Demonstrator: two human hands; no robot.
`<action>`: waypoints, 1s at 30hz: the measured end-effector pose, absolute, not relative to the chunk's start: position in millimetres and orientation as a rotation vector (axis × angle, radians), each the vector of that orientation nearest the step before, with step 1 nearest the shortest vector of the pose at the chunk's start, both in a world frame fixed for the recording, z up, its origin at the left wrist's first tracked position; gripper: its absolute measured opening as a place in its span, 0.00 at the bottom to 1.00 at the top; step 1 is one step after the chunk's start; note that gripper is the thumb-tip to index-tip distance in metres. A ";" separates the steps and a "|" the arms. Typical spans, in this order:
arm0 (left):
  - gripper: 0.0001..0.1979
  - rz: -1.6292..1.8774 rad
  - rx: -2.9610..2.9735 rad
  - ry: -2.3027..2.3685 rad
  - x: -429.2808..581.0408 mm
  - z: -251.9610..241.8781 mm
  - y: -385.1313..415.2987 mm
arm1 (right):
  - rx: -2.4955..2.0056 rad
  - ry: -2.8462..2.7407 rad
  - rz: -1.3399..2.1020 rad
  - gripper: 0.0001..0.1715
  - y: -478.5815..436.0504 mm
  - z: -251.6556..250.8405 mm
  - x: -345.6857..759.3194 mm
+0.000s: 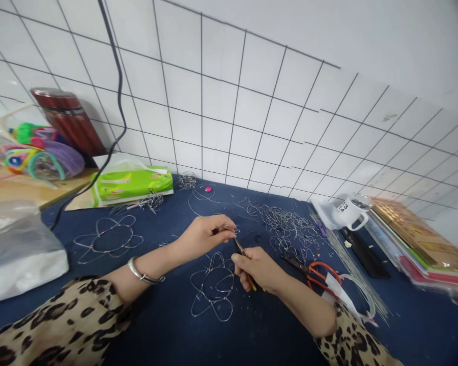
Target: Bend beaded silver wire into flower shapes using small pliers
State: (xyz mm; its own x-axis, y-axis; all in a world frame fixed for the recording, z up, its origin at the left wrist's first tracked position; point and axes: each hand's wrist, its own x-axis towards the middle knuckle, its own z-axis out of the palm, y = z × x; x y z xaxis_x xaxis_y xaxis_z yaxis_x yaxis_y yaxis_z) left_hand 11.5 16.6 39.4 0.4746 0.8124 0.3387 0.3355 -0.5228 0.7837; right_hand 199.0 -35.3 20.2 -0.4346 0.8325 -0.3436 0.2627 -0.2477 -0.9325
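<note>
My left hand (205, 234) is closed in a pinch on a thin silver wire just above the blue cloth. My right hand (256, 267) is wrapped round small pliers (239, 248) with yellow handles, whose tip meets the wire at my left fingertips. Under both hands lies a wire flower frame (212, 292) with small pink beads. A second, finished-looking wire flower (109, 239) lies flat to the left. A silver bangle sits on my left wrist.
Loose wire scraps (286, 223) litter the cloth behind my hands. Orange-handled scissors (316, 274) and straight wire rods (356, 274) lie right. A white mug (350, 212), a stack of boards (420, 239), a green tissue pack (132, 184), a plastic bag (15, 249) and a red flask (70, 122) ring the area.
</note>
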 end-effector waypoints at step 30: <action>0.06 0.840 1.938 1.071 12.3 46.1 14.9 | -1.328 -1.515 1.731 0.21 -36.2 18.7 196.0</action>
